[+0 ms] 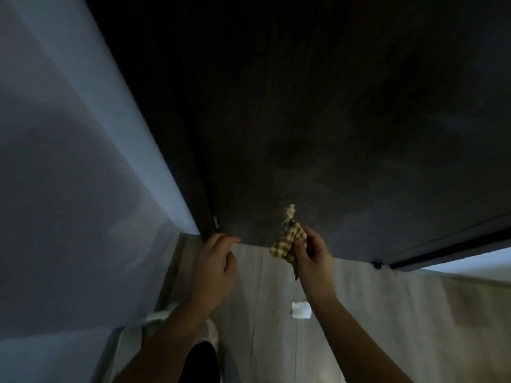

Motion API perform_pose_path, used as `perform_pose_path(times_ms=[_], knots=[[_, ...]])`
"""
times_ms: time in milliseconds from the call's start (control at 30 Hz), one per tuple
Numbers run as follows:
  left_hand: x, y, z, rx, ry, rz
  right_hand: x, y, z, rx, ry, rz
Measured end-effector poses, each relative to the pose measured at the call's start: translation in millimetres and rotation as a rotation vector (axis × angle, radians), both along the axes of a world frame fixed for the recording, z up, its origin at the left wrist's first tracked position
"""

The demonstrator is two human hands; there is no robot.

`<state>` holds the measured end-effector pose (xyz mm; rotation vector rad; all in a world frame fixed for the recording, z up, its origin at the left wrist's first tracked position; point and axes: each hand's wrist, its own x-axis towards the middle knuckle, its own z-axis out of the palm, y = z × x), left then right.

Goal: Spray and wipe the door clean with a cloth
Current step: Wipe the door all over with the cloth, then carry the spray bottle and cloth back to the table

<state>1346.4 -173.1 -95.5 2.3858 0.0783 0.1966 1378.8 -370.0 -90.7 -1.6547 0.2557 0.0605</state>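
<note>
The single head-worn wide-angle camera looks forward and steeply down from close in front of the dark door [304, 106], which fills the upper frame, with the pale wall [55, 161] at the left and the grey floor [387, 313] along the bottom of the view.

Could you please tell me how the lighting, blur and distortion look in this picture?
Head view: dim overall, the dark door showing only faint mottled patches; head view: the wide lens bows the wall edge; head view: the left hand is slightly motion-smeared, while the checked cloth in the right hand reads clearly.
</note>
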Motion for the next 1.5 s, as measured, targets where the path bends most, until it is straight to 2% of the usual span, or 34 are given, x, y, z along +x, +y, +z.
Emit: perform_pose_path(times_ms=[133,333,467,600,800,933,1033,1167,1300,1400,1500], knots=[[-60.4,-10.5,52.3,-0.031,-0.001,0.045,-33.2,-9.5,54.7,-0.083,0.104,0.106],[-129.1,-8.5,112.1,-0.067,0.162,0.222,-73.0,-7.3,119.6,-0.193,0.203,0.33],[-165.7,10.7,126.0,-0.09,0.231,0.36,-92.5,9.5,122.0,-0.28,0.263,0.431],[-196.5,33.3,109.4,-0.115,0.344,0.46,-103.6,32.6,108.7,-0.294,0.324,0.467],[-226.2,63.1,36.6,-0.17,0.514,0.525,-113.2,68.5,41.3,-0.254,0.411,0.508],[-225.6,76.8,-46.0,-0.285,0.725,0.581,-107.3,86.9,-25.4,-0.226,0.439,0.534],[-212.9,81.2,-114.6,-0.374,0.754,0.7,-100.9,96.0,-82.0,-0.245,0.453,0.535],[-195.7,85.3,-224.7,-0.381,0.618,0.802,-94.6,98.2,-175.6,-0.243,0.416,0.544],[-182.8,85.9,-321.7,-0.472,0.457,0.946,-91.7,99.5,-270.3,-0.222,0.388,0.572],[-172.4,89.3,-371.7,-0.496,0.383,0.977,-92.2,101.1,-325.5,-0.228,0.351,0.593],[-157.3,90.1,-404.9,-0.482,0.178,0.985,-90.0,104.2,-367.7,-0.238,0.317,0.61]])
